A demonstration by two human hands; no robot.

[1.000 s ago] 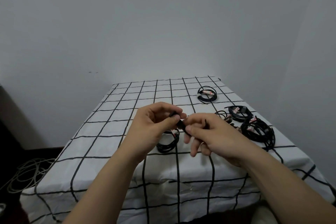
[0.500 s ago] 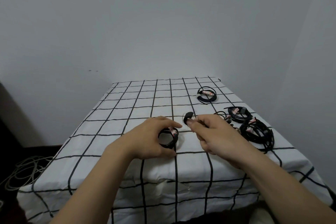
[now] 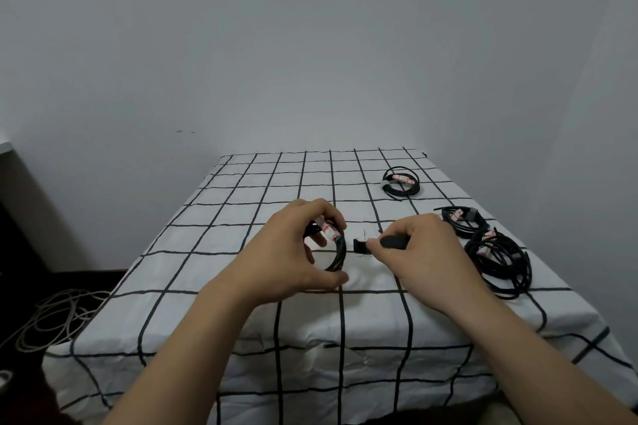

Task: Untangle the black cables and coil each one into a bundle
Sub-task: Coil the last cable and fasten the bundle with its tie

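left hand [image 3: 286, 259] grip held small black coiled cable [image 3: 340, 252] | right hand [image 3: 424, 252] grip pinched short black strap [image 3: 360, 247] | strap pointed left from right grip toward cable, just apart

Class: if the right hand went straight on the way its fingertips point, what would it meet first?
Probably the coiled black cable gripped by the left hand; the black strap pinched in the right hand leads and would touch it first. Depth between them is unclear.

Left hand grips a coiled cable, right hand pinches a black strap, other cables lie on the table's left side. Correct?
Wrong side: in the head view the other cables lie on the right side of the table. The rest holds.
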